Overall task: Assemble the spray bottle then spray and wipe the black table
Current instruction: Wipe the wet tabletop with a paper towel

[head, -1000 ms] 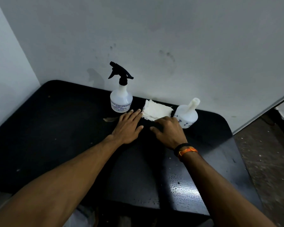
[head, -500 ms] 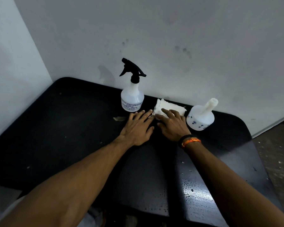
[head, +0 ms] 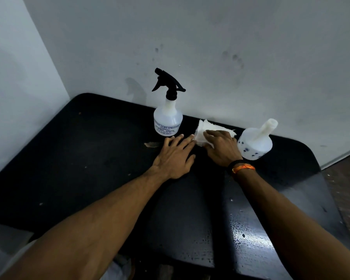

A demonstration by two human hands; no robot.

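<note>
A white spray bottle (head: 167, 120) with a black trigger head stands upright at the back of the black table (head: 89, 162), close to the wall. Just right of it lies a white folded tissue (head: 205, 133). My right hand (head: 220, 147) rests on top of the tissue, fingers curled over it. My left hand (head: 175, 156) lies flat on the table beside the tissue, fingers spread, its fingertips touching the tissue's left edge. Water droplets glisten on the table's near right part (head: 240, 235).
A second white bottle (head: 255, 141) without a trigger head, with dark spots on its side, stands right of my right hand. A small brown scrap (head: 151, 144) lies left of my left hand. Grey walls close off the back and left; floor shows at right.
My right hand has moved forward onto the tissue and now covers it. My left hand stays flat beside it. The camera has shifted so everything sits further right.
</note>
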